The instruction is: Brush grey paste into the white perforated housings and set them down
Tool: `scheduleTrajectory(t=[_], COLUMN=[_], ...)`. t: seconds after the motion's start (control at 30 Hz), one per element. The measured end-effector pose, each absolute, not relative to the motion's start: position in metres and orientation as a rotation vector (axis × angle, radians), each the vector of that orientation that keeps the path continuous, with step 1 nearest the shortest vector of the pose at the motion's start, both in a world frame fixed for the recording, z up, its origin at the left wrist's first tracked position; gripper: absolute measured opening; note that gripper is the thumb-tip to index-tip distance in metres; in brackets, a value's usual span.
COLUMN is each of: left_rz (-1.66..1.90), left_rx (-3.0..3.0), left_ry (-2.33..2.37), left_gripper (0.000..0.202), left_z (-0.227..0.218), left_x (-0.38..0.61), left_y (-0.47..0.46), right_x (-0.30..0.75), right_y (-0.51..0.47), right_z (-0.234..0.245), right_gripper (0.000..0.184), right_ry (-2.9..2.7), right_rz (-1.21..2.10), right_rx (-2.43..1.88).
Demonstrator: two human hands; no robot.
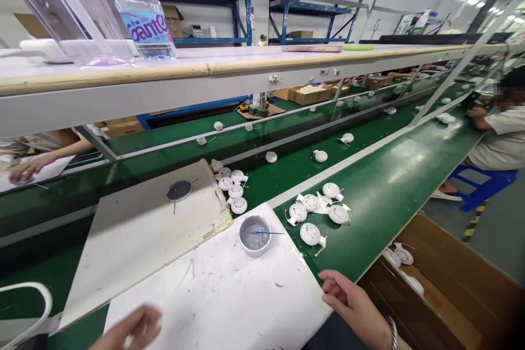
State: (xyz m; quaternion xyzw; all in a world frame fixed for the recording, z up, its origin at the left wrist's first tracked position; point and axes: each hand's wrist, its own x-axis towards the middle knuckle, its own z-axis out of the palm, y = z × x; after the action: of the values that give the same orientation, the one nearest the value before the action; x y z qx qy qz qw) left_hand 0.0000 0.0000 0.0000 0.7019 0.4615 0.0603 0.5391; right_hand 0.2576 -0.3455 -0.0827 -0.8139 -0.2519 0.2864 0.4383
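Observation:
My left hand is at the bottom left over the white board, its fingers smeared by motion, so I cannot make out whether anything is in it. Over the board's right edge is my right hand, fingers loosely bent and thumb apart, with nothing visible in it. Between and beyond the hands, a round tub of grey paste stands on the board with a thin blue stick across it. Several round white fan-like parts with slotted covers lie on the green bench, nearest my right hand.
A cardboard box with white parts stands at lower right. A second board carries another tub. More white parts sit on the green conveyor. Overhead runs a shelf with bottles. Co-workers sit left and right.

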Motion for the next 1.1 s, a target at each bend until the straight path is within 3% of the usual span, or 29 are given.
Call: scheduleTrajectory(t=[0.13,0.4,0.67,0.93,1.03,1.1], left_rz=[0.066,-0.239,-0.433,-0.423,-0.305,-0.152], left_rx=[2.194,2.642,2.835,2.77,2.629,2.492], left_ry=[0.993,0.758,0.599,0.578,0.65,0.702], left_gripper=[0.026,0.047,0.042,0.038,0.029,0.034], left_z=[-0.024,-0.07,-0.092,-0.096,-0.091,-0.08], left_x=[0.088,0.241,0.264,0.269,0.273,0.265], left_y=[0.044,0.063,0.054,0.051,0.049,0.051], right_x=[0.283,0.288,0.302,0.31,0.311,0.312], right_y=[-0.294,-0.237,-0.205,-0.178,-0.177,-0.178], right_z=[-0.079,-0.092,-0.083,-0.077,-0.073,-0.069], right_gripper=[0.036,0.042,0.018,0.021,0.02,0.02], right_ry=[-0.689,-0.677,-0.966,-1.29,-1.404,-1.429], right_rz=[0.641,0.712,0.658,0.413,0.326,0.27], right_rx=[-1.924,-1.794,-1.837,-1.785,-1.812,-1.819])
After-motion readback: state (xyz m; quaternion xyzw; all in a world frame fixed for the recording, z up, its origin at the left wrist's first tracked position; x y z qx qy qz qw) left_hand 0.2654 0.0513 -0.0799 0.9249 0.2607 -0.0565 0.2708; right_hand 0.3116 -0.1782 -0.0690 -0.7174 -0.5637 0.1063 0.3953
